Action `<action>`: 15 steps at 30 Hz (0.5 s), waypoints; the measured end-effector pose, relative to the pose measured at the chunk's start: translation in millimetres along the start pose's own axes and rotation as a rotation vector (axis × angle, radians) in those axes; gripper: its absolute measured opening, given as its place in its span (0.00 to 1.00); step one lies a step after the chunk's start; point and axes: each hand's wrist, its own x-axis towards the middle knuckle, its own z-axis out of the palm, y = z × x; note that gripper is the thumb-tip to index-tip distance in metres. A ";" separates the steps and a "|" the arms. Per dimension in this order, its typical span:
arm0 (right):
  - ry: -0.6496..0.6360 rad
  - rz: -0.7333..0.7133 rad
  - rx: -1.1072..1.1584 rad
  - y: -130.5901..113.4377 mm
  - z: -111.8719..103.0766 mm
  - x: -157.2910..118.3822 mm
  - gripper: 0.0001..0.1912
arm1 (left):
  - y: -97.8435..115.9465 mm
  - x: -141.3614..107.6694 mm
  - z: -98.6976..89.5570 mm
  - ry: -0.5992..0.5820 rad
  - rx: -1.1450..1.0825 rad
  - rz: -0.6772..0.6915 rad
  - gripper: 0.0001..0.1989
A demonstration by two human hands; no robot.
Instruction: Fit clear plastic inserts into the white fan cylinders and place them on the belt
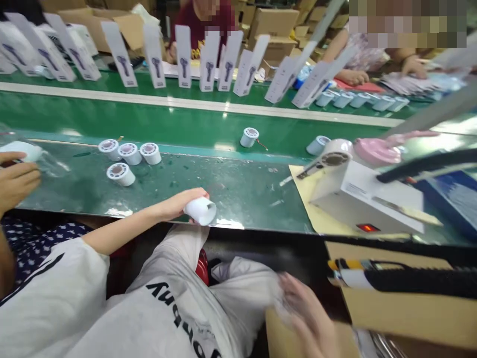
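My left hand (188,200) is closed around a white cylindrical housing (202,212) at the front edge of the bench. A small dark opening shows in the housing's side. Low on the right, my right hand (313,318) is smeared by motion beside my leg, above a cardboard box (278,333). Something greyish appears at its fingers, too blurred to name. Left of the held housing, several similar white cylinders with slotted round ends, one of them the nearest cylinder (121,174), stand on the green bench (179,174).
Another white cylinder (249,137) with a thin wire sits on the belt (186,119). A white machine (367,194) with a lit red switch stands at right. Slim printed boxes (184,57) line the far side. Co-workers sit opposite; another person's hand (18,181) is at left.
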 end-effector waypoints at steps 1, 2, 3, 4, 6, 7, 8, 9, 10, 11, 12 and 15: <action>0.018 -0.050 -0.093 -11.2 8.7 -0.4 0.21 | 4.7 6.3 16.9 -0.111 -0.051 0.042 0.32; 0.010 -0.125 -0.206 -21.9 18.8 3.8 0.22 | 9.0 11.8 32.5 -0.222 -0.093 0.081 0.32; 0.021 -0.178 -0.286 -31.2 28.8 11.6 0.22 | 13.0 16.2 45.9 -0.326 -0.120 0.113 0.31; 0.047 -0.205 -0.357 -38.1 37.7 21.1 0.22 | 16.4 19.8 56.7 -0.417 -0.134 0.139 0.30; 0.072 -0.160 -0.486 -44.5 49.2 39.0 0.23 | 21.5 24.2 71.0 -0.544 -0.130 0.178 0.26; 0.066 -0.108 -0.522 -44.5 51.4 44.8 0.23 | 23.3 25.2 75.2 -0.576 -0.122 0.192 0.23; 0.043 -0.048 -0.532 -43.1 51.7 47.9 0.22 | 24.7 25.4 78.0 -0.582 -0.099 0.214 0.19; 0.007 0.011 -0.511 -40.9 50.6 48.6 0.20 | 25.9 24.8 79.9 -0.559 -0.054 0.246 0.16; -0.033 0.060 -0.458 -38.4 48.7 47.4 0.17 | 26.8 23.6 81.4 -0.514 0.005 0.288 0.14; -0.070 0.099 -0.377 -36.0 46.4 45.2 0.14 | 27.5 22.1 82.8 -0.459 0.068 0.335 0.12; -0.096 0.128 -0.276 -34.2 44.0 42.7 0.10 | 27.9 20.7 84.2 -0.404 0.122 0.385 0.11; -0.086 0.206 0.036 -33.9 37.5 37.8 0.03 | 26.0 18.9 88.2 -0.297 0.134 0.498 0.16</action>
